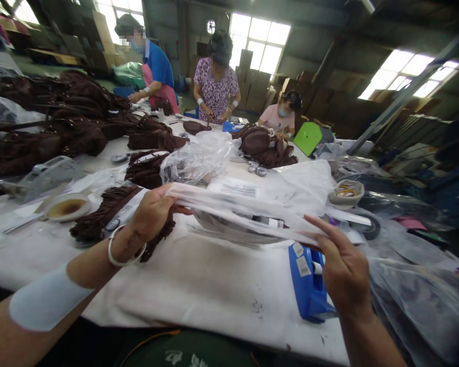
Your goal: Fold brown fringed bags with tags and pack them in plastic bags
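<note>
A white translucent plastic bag [237, 206] is stretched taut between my hands, above the white-covered table [214, 290]. My left hand [153, 211] pinches its left end between thumb and fingers. At the right end, my right hand [338, 255] grips the plastic, with the index finger extended along it. Something dark shows through or behind the film, too blurred to make out. Under and left of my right hand stands a blue tape dispenser [308, 285]. A brown fringed piece [103, 211] lies left of my left hand, beside a tape roll [67, 207].
Brown bags [42, 122] are heaped at the left. Crumpled clear plastic [201, 155] lies beyond my hands, with more brown bags [256, 142] behind. Three people work across the table. Plastic sheets [416, 295] and a small round container [346, 193] are at the right.
</note>
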Demonstrator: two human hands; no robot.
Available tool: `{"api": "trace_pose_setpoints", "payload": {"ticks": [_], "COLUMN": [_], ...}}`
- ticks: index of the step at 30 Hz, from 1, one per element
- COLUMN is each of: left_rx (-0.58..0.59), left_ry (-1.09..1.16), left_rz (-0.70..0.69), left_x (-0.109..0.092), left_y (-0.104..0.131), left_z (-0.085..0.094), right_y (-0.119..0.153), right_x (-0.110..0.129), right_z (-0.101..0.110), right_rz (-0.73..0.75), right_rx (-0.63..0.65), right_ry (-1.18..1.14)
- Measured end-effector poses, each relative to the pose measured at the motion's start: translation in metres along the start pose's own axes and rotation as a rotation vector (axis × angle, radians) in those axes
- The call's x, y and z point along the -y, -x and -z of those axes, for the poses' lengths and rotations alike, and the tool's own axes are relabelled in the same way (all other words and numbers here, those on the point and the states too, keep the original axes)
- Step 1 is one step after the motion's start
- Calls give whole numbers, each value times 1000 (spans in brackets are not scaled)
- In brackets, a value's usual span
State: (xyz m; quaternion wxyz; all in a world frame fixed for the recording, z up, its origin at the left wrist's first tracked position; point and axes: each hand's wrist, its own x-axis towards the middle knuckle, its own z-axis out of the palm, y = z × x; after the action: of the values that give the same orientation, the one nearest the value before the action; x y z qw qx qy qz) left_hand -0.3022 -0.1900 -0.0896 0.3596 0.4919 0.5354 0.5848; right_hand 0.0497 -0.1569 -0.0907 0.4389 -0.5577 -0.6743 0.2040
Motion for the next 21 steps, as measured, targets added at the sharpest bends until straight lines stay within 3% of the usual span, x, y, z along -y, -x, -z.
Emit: {"api": "trace_pose_setpoints", "payload": {"ticks": [3, 8, 11, 13, 17, 19, 21], "left_rx": [73, 230, 307, 344, 527, 674, 767], "left_ry": [-182, -138, -288, -548, -990, -1048, -1040], "left_rz": [130, 417, 529, 435, -83, -287, -388], "left_x": [30, 121, 148, 148, 132, 129, 129], "left_y": [48, 139, 176, 190, 198, 195, 187], "left_z": [14, 23, 27, 33, 40, 35, 25], "right_y": [50, 130, 155, 159, 142, 127, 112], "right_x": [-30, -97, -118, -123, -117, -100, -77], "right_z": [3, -31, -42, -35, -10, -13, -34], "right_rz": [-92, -264, -328, -346, -328, -248, -68], "right_rx": [214, 515, 649, 729, 888, 826, 652], "right_ry": [66, -71, -86, -62, 95, 270, 392]}}
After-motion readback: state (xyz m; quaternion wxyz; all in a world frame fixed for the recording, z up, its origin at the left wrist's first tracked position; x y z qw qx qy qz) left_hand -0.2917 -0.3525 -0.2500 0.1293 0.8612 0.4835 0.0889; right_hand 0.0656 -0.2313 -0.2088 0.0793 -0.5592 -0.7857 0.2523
